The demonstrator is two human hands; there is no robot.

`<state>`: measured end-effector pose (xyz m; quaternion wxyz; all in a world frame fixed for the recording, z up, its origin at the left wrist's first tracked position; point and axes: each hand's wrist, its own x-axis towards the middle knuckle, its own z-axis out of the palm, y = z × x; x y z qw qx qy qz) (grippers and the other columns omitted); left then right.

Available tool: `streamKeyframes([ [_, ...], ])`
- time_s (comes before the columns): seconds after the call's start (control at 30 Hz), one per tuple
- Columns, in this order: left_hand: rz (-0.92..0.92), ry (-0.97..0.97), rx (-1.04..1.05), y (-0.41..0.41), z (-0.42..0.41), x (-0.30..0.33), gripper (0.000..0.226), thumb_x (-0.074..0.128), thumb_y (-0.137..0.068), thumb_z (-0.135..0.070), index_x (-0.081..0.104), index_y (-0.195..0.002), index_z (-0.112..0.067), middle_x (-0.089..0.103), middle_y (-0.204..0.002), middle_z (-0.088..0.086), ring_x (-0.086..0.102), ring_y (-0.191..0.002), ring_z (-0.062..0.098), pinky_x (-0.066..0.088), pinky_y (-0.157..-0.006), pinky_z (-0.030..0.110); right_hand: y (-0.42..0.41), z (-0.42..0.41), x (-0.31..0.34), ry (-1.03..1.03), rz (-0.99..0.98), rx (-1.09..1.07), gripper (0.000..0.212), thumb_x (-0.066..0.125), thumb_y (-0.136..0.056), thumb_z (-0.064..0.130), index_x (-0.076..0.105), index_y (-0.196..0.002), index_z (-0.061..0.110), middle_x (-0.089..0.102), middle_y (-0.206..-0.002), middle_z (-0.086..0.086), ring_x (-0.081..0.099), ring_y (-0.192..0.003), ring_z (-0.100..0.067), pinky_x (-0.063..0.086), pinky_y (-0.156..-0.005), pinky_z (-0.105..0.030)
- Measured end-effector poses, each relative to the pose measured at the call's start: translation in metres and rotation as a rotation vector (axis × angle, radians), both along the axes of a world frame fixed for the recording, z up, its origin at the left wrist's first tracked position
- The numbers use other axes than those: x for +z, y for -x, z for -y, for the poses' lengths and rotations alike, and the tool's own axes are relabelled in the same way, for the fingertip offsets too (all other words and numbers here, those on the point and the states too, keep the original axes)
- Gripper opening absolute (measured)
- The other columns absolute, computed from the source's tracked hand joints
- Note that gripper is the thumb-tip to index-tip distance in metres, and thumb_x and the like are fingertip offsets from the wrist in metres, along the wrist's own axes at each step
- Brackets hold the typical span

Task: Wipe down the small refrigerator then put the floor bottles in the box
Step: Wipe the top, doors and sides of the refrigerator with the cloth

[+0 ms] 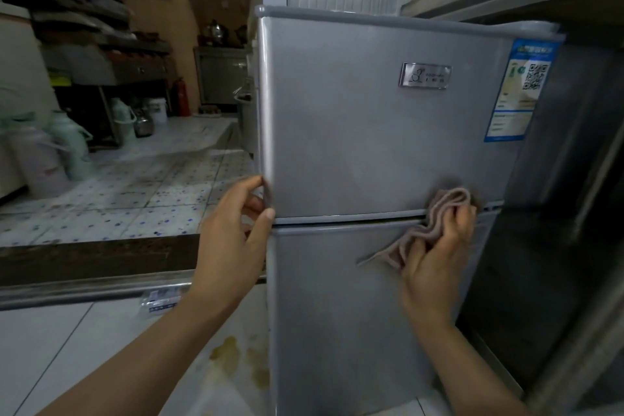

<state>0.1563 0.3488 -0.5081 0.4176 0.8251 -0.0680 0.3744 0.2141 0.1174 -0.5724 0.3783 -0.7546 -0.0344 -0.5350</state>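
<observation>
A small silver two-door refrigerator (371, 132) fills the middle of the view. My left hand (236, 230) grips the left edge of the upper door near its bottom corner, thumb in front and fingers curled behind. My right hand (442, 246) holds a crumpled pinkish-grey cloth (435, 213) and presses it on the seam between the upper and lower doors, toward the right side. No floor bottles or box can be made out for certain.
A steel cabinet (557, 213) stands tight against the fridge's right side. Thermos jugs (50, 152) and buckets (158, 108) stand on a raised tiled platform at left. A yellowish stain (233, 355) marks the white floor by the fridge base. A red extinguisher (180, 96) stands farther back.
</observation>
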Motion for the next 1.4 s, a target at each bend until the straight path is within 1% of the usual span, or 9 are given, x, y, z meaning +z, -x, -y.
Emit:
streamKeyframes([
  [0.1,0.01,0.01,-0.011,0.0,-0.001,-0.001,0.038,0.058,-0.088,-0.011,0.054,-0.123,-0.024,0.061,-0.091,-0.004,0.057,-0.086,0.002,0.04,-0.068,0.003,0.006,-0.031,-0.002,-0.054,0.104,0.045,0.037,0.044,-0.088,0.003,0.045,-0.121,-0.012,0.028,-0.142,-0.03,0.027,-0.135,-0.041,0.019,-0.117,-0.032],
  [0.23,-0.008,0.018,-0.021,0.0,-0.003,0.0,0.038,0.059,-0.088,-0.014,0.054,-0.123,-0.027,0.061,-0.091,-0.007,0.058,-0.086,0.002,0.042,-0.069,0.007,0.021,-0.071,-0.014,0.214,0.262,0.188,0.021,0.05,-0.095,0.017,0.049,-0.112,0.005,0.036,-0.128,-0.011,0.038,-0.124,-0.035,0.03,-0.111,-0.04],
  [0.43,-0.011,0.005,-0.023,0.001,-0.004,0.001,0.042,0.059,-0.087,-0.013,0.054,-0.125,-0.03,0.062,-0.091,-0.01,0.059,-0.088,0.003,0.044,-0.072,0.016,0.011,-0.02,-0.013,0.42,0.256,0.003,0.029,0.061,-0.086,0.01,0.048,-0.112,0.011,0.04,-0.12,-0.01,0.044,-0.114,-0.032,0.04,-0.095,-0.061],
  [0.53,-0.021,0.0,-0.02,0.002,-0.007,-0.002,0.044,0.059,-0.087,-0.014,0.052,-0.127,-0.033,0.062,-0.091,-0.013,0.058,-0.089,0.001,0.042,-0.07,0.012,0.007,-0.013,-0.018,0.356,0.231,-0.072,0.023,0.047,-0.093,0.022,0.048,-0.113,0.009,0.04,-0.122,-0.013,0.044,-0.116,-0.035,0.033,-0.104,-0.055],
  [0.67,-0.017,-0.057,-0.059,0.002,-0.012,0.0,0.047,0.059,-0.087,-0.015,0.051,-0.127,-0.037,0.061,-0.091,-0.018,0.057,-0.087,-0.002,0.044,-0.07,0.01,-0.004,0.02,-0.012,0.123,0.139,-0.238,0.027,0.05,-0.087,0.011,0.051,-0.111,0.001,0.045,-0.123,-0.018,0.046,-0.111,-0.04,0.036,-0.098,-0.047],
  [1.0,-0.018,-0.015,-0.036,0.003,-0.007,0.001,0.048,0.06,-0.086,-0.011,0.052,-0.129,-0.031,0.063,-0.095,-0.012,0.058,-0.089,-0.001,0.043,-0.072,0.009,0.02,-0.052,-0.006,0.233,0.236,-0.1,0.024,0.049,-0.09,0.019,0.056,-0.106,0.003,0.044,-0.12,-0.013,0.044,-0.106,-0.037,0.041,-0.091,-0.052],
  [1.13,-0.033,0.001,-0.039,0.005,-0.008,0.001,0.048,0.057,-0.087,-0.006,0.054,-0.129,-0.029,0.063,-0.096,-0.011,0.058,-0.09,-0.001,0.043,-0.074,0.007,0.028,-0.084,-0.003,0.419,0.3,-0.074,0.02,0.05,-0.093,0.024,0.055,-0.109,0.012,0.047,-0.115,-0.009,0.046,-0.106,-0.032,0.041,-0.096,-0.051],
  [1.27,-0.053,0.053,-0.076,0.004,-0.013,0.002,0.042,0.056,-0.088,-0.007,0.058,-0.125,-0.028,0.065,-0.093,-0.01,0.057,-0.088,-0.004,0.04,-0.07,0.0,0.025,-0.054,-0.002,0.529,0.279,-0.131,0.02,0.045,-0.098,0.028,0.054,-0.111,0.016,0.047,-0.116,-0.008,0.048,-0.109,-0.03,0.035,-0.103,-0.053],
  [1.4,-0.028,0.081,-0.071,0.005,-0.008,0.0,0.04,0.057,-0.087,-0.005,0.061,-0.121,-0.024,0.065,-0.092,-0.007,0.057,-0.085,-0.003,0.038,-0.068,0.0,0.021,0.003,-0.001,0.376,0.105,-0.261,0.02,0.053,-0.093,0.011,0.061,-0.106,-0.001,0.057,-0.114,-0.025,0.049,-0.106,-0.038,0.043,-0.09,-0.059],
])
